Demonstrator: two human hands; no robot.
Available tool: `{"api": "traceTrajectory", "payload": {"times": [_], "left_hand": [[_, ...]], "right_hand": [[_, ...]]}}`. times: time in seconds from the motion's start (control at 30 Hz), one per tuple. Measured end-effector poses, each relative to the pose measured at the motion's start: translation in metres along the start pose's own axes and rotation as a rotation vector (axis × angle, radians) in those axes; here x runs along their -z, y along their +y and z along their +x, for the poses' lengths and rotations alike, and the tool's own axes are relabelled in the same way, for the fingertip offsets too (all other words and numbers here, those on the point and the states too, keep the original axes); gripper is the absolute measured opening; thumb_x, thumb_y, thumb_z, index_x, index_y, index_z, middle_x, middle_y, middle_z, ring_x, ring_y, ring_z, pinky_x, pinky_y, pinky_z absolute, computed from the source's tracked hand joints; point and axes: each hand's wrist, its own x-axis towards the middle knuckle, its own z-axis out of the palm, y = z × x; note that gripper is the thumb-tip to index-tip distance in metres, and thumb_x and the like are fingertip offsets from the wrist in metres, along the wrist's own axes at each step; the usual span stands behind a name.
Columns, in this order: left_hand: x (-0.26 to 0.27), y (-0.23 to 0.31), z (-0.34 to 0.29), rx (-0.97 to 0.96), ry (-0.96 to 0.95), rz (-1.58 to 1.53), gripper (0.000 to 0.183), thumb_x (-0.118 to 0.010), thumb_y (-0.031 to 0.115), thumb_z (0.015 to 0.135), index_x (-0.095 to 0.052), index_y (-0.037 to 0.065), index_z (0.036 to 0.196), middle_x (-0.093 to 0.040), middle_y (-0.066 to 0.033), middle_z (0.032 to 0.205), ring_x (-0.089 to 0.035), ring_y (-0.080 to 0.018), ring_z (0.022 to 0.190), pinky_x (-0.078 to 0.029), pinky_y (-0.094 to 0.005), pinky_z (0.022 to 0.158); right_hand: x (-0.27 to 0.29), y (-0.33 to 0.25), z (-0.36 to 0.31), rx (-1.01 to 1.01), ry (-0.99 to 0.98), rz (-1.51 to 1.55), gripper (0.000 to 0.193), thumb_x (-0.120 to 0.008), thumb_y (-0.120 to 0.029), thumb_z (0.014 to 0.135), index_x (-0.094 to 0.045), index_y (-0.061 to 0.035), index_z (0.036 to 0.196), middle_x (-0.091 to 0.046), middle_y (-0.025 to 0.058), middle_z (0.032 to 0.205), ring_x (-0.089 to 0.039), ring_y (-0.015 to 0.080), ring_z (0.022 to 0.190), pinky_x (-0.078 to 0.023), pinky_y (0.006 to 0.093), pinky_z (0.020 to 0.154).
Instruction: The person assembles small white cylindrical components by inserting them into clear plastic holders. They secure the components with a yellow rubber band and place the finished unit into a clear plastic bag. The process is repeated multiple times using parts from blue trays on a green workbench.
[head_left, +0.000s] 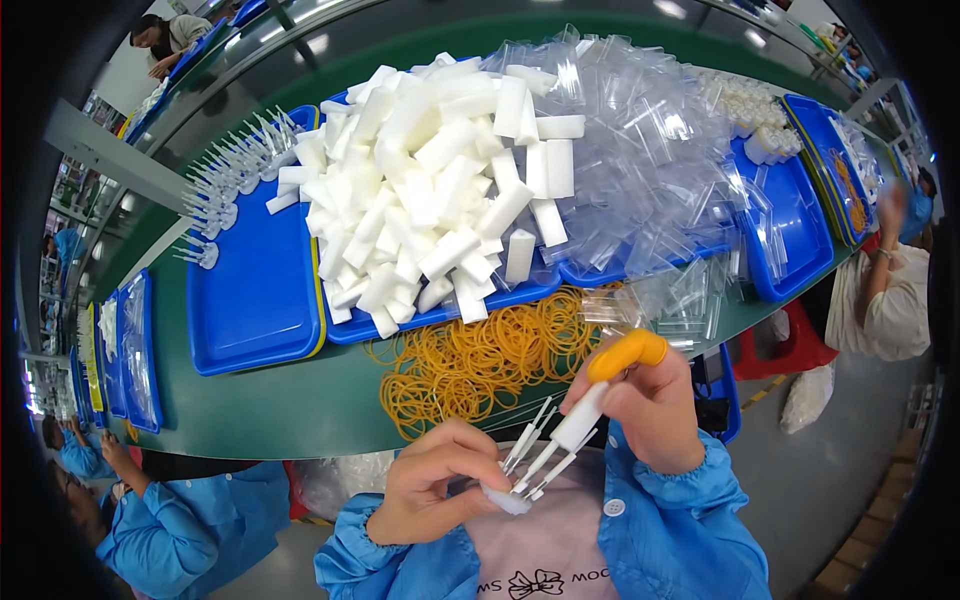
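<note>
I see a heap of small clear plastic bags [650,150], flat and rectangular, piled at the far right of the green bench across a blue tray [790,215]. A few more clear bags [680,300] lie nearer, just right of the yellow rubber bands. No labels, signs or screens show.

Two hands working small white plastic pieces over a green table.

The right hand [655,405], wearing an orange rubber finger cot [628,354] on the index finger, grips a white plastic sleeve with thin white sticks [560,440] projecting from it. The left hand [435,480] pinches a small white piece [505,500] at the stick tips. On the table [290,405] lie a heap of yellow rubber bands [480,365], blue plastic trays [255,295], a pile of white foam blocks [430,190] and clear plastic bags [650,160].
</note>
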Motion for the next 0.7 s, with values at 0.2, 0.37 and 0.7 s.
{"api": "traceTrajectory", "payload": {"times": [0.2,0.37,0.7], "left_hand": [[-0.006,0.002,0.0,-0.027,0.113,0.153,0.023,-0.078,0.002,0.067,-0.068,0.003,0.087,-0.061,-0.0095,0.089,-0.059,-0.0161,0.078,-0.046,-0.0262,0.066],[-0.005,-0.003,-0.006,-0.095,0.146,0.208,0.024,-0.079,0.002,0.065,-0.067,0.002,0.086,-0.062,-0.0107,0.087,-0.06,-0.0165,0.078,-0.047,-0.026,0.066],[-0.001,-0.009,-0.008,-0.132,0.393,0.002,0.027,-0.078,-0.003,0.066,-0.061,0.001,0.087,-0.058,-0.0112,0.091,-0.055,-0.0161,0.081,-0.045,-0.0273,0.073]], "right_hand": [[-0.008,0.008,0.002,0.206,-0.207,-0.256,0.015,-0.067,-0.002,0.08,-0.062,0.0009,0.094,-0.062,0.012,0.098,-0.057,0.0195,0.096,-0.045,0.0317,0.085],[-0.015,0.021,-0.007,0.236,-0.193,-0.317,0.024,-0.074,-0.003,0.073,-0.064,-0.0011,0.096,-0.061,0.0115,0.102,-0.056,0.0218,0.098,-0.045,0.0329,0.084],[-0.016,-0.027,0.069,0.821,0.065,-1.457,0.026,-0.072,-0.014,0.069,-0.066,-0.0054,0.093,-0.055,0.0061,0.09,-0.052,0.0239,0.083,-0.039,0.0358,0.072]]}}
